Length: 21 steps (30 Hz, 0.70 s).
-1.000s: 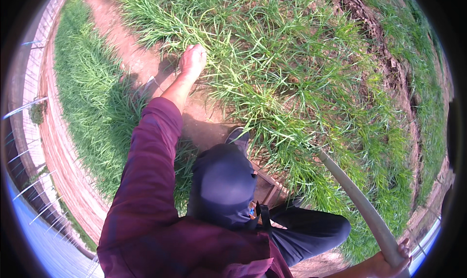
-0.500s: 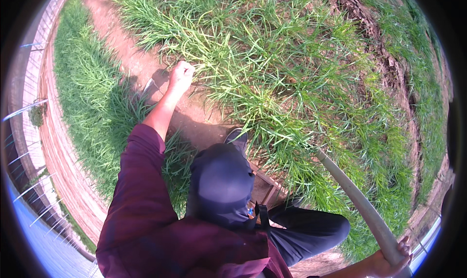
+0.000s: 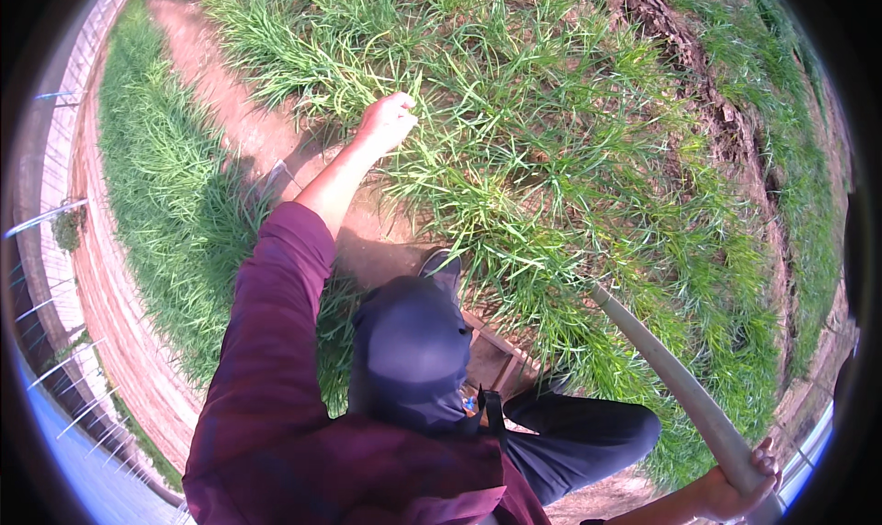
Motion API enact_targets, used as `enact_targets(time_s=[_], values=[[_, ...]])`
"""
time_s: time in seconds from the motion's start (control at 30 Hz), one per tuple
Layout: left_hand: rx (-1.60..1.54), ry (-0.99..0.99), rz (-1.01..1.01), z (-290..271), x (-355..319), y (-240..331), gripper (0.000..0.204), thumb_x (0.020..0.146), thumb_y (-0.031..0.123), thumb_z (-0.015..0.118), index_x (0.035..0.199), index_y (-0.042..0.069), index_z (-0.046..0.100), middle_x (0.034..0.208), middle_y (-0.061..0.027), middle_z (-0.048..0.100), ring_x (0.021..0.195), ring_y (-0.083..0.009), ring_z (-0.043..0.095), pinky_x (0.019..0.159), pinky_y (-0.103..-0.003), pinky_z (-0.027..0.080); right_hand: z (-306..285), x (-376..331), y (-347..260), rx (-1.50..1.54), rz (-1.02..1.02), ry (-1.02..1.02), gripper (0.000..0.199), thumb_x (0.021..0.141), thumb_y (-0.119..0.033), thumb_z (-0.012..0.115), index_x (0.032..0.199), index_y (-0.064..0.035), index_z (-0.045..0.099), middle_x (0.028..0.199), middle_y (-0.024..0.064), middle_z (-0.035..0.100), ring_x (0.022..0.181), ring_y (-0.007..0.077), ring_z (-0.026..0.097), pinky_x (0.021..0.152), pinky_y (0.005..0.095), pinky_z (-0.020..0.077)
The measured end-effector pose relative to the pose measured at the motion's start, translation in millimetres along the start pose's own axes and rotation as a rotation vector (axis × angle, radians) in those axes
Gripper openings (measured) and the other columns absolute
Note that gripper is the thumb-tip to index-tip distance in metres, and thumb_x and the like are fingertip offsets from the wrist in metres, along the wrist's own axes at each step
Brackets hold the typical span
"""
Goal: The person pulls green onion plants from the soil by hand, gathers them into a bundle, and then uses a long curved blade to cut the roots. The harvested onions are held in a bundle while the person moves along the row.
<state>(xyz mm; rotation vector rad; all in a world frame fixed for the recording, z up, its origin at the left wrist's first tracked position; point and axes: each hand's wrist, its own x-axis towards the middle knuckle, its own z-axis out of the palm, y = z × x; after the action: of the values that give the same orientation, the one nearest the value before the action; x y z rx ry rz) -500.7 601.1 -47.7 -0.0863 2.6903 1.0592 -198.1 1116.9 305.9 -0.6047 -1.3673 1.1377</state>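
My left hand (image 3: 388, 124) reaches out over the near edge of a bed of green, grass-like plants (image 3: 496, 185). Its fingers are closed, and narrow leaves stand right at the fingertips. Whether a leaf is pinched in them is hidden. At the lower right my right hand (image 3: 740, 490) is wrapped round a long, pale wooden handle (image 3: 675, 371). The handle slants away from me to the left, and its far end disappears among the leaves, so what it carries there cannot be seen.
A bare dirt path (image 3: 372, 240) runs between the bed and a second green strip (image 3: 161, 194) on the left. My shoe (image 3: 442, 270) is on the path. A small wooden frame (image 3: 503, 355) is beside my bent leg (image 3: 579, 438). A soil furrow (image 3: 726, 102) crosses the right side.
My left hand has moved right and slightly away from me, from the path's edge to over the leaves. My right hand keeps its grip, and the handle has shifted only slightly.
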Motion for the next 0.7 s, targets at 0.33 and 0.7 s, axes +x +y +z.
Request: enact_targets(time_s=[0.33, 0.7], values=[[0.206, -0.073, -0.047, 30, 40, 5, 0.009, 0.091, 0.017, 0.072, 0.096, 0.011, 0.070, 0.090, -0.0110, 0.072, 0.086, -0.0272, 0.071, 0.078, -0.042, 0.055, 3, -4, 1, -0.021, -0.051, 0.037, 0.010, 0.082, -0.018, 0.072, 0.082, -0.0173, 0.063, 0.063, -0.0016, 0.055, 0.057, 0.0149, 0.057, 0.061, 0.0357, 0.0516], [-0.128, 0.047, 0.066, 38, 45, -41, 0.008, 0.088, 0.012, 0.069, 0.092, 0.006, 0.072, 0.081, -0.0114, 0.071, 0.072, -0.0247, 0.068, 0.065, -0.036, 0.055, -18, 10, 7, 0.032, 0.010, -0.071, 0.009, 0.089, -0.018, 0.064, 0.091, -0.0099, 0.061, 0.070, 0.0043, 0.056, 0.065, 0.0207, 0.057, 0.082, 0.0461, 0.0466]])
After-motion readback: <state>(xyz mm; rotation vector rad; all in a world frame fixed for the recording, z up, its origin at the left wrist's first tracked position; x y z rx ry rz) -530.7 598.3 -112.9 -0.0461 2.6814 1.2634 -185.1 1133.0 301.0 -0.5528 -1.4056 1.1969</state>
